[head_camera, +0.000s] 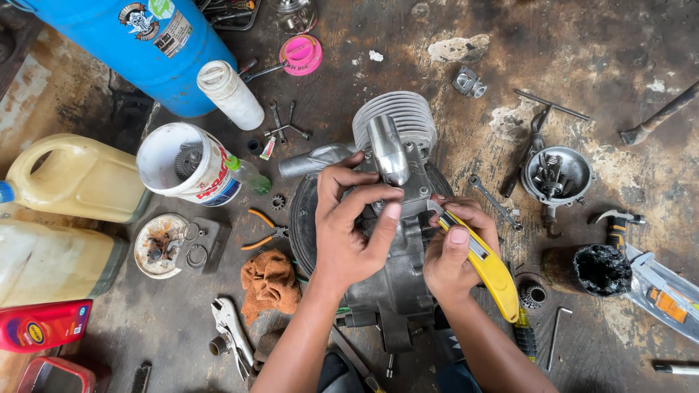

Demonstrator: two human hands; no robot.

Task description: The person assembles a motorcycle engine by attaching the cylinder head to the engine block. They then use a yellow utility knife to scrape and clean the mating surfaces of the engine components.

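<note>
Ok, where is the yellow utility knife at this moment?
In the head view, right of centre: the yellow utility knife is gripped in the right hand, its tip against the engine, beside the left hand.

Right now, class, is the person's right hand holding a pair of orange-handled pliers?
No, the right hand grips a yellow utility knife against the engine, while the orange-handled pliers lie untouched on the floor.

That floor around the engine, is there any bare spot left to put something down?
Yes: the upper right, between the small metal fitting and the hammer handle. Also bottom left, between the locking pliers and the red can. Around the white bucket it is crowded.
</note>
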